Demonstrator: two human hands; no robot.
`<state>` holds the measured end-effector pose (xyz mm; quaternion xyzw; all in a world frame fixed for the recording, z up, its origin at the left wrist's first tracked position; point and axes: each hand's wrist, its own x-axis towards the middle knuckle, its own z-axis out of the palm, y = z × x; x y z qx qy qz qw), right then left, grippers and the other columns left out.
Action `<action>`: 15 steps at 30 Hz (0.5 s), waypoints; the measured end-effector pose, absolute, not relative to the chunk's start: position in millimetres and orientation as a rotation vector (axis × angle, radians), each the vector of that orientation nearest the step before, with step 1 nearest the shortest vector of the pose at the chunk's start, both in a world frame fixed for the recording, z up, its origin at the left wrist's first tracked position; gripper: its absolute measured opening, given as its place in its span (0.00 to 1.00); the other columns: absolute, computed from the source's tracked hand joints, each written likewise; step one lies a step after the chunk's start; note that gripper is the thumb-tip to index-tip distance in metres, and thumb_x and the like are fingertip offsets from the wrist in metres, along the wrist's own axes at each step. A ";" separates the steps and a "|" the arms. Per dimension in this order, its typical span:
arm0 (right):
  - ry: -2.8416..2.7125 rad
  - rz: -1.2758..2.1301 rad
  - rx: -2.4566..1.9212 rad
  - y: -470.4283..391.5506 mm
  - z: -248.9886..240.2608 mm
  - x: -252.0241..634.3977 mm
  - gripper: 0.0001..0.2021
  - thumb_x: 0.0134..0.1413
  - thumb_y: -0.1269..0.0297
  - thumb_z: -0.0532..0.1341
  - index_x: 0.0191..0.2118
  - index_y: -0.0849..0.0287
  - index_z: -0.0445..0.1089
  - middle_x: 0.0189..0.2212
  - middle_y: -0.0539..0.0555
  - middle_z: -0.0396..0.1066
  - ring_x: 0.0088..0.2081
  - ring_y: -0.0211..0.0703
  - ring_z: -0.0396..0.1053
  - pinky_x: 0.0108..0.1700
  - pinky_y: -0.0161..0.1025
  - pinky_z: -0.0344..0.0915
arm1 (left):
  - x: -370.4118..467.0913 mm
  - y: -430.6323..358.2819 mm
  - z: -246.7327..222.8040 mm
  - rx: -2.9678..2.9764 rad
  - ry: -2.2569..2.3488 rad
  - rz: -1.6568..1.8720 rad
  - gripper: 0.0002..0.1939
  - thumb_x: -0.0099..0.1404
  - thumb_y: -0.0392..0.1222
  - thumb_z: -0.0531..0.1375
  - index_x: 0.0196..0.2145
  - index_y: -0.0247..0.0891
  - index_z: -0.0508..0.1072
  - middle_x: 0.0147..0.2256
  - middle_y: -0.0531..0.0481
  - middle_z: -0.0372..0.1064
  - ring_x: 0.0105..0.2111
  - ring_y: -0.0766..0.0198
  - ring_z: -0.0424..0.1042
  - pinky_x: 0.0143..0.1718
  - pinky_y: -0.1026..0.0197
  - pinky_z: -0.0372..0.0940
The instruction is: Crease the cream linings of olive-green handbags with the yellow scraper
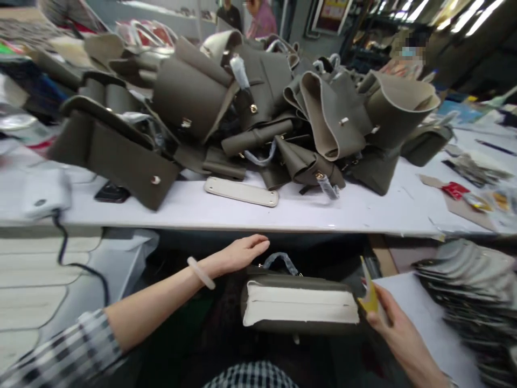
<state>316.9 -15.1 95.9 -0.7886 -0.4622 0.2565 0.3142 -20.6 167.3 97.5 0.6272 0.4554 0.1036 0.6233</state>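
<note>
A dark olive handbag (pixel 299 326) rests below the table edge in front of me, its pale off-white rectangular base panel (pixel 299 304) facing up. A plastic-wrapped loop handle (pixel 280 258) shows at its far side. My left hand (pixel 247 251) is at the bag's far left corner, fingers stretched out and holding nothing; whether it touches the bag is unclear. At the bag's right end, my right hand (pixel 390 315) is closed around a thin yellow flat piece, perhaps a scraper (pixel 369 296), whose exact kind I cannot make out. On the table's front lies a pale strip with rivet holes (pixel 241 192).
A big heap of olive bags (pixel 262 86) covers the white table (pixel 194 207). A black phone (pixel 112 192) lies at the left, near a white device with a cable (pixel 45 196). Stacked grey pieces (pixel 472 280) stand at the right. Other people (pixel 262 19) are in the background.
</note>
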 end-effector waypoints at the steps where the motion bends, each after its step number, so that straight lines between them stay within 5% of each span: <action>1: -1.305 0.662 -2.083 -9.5 104.4 319.8 0.38 0.42 0.29 0.59 0.48 0.57 0.71 0.43 0.58 0.77 0.45 0.58 0.74 0.44 0.43 0.72 | -36.6 154.0 88.8 1.331 1.108 0.249 0.34 0.64 0.65 0.53 0.57 0.39 0.68 0.60 0.42 0.65 0.59 0.52 0.63 0.60 0.56 0.53; 6: -1.945 0.458 -2.060 30.5 132.0 287.4 0.28 0.58 0.34 0.49 0.26 0.54 0.66 0.20 0.52 0.68 0.23 0.46 0.67 0.25 0.39 0.60 | -44.3 89.5 44.1 0.826 1.063 0.210 0.41 0.58 0.75 0.47 0.49 0.35 0.70 0.45 0.38 0.75 0.46 0.53 0.75 0.47 0.53 0.68; 11: -2.607 0.071 -1.689 74.8 123.6 232.7 0.28 0.66 0.41 0.45 0.27 0.56 0.66 0.23 0.54 0.68 0.27 0.47 0.66 0.33 0.42 0.55 | -9.3 88.8 16.7 0.649 1.001 0.289 0.33 0.55 0.72 0.51 0.36 0.38 0.71 0.36 0.45 0.77 0.39 0.59 0.76 0.46 0.58 0.69; 15: -2.870 0.080 -1.573 94.6 114.9 215.8 0.24 0.67 0.44 0.49 0.29 0.57 0.66 0.25 0.54 0.71 0.29 0.48 0.68 0.34 0.43 0.52 | -6.7 92.1 0.6 0.706 0.999 0.283 0.29 0.54 0.70 0.55 0.30 0.38 0.71 0.27 0.48 0.74 0.30 0.58 0.74 0.38 0.55 0.70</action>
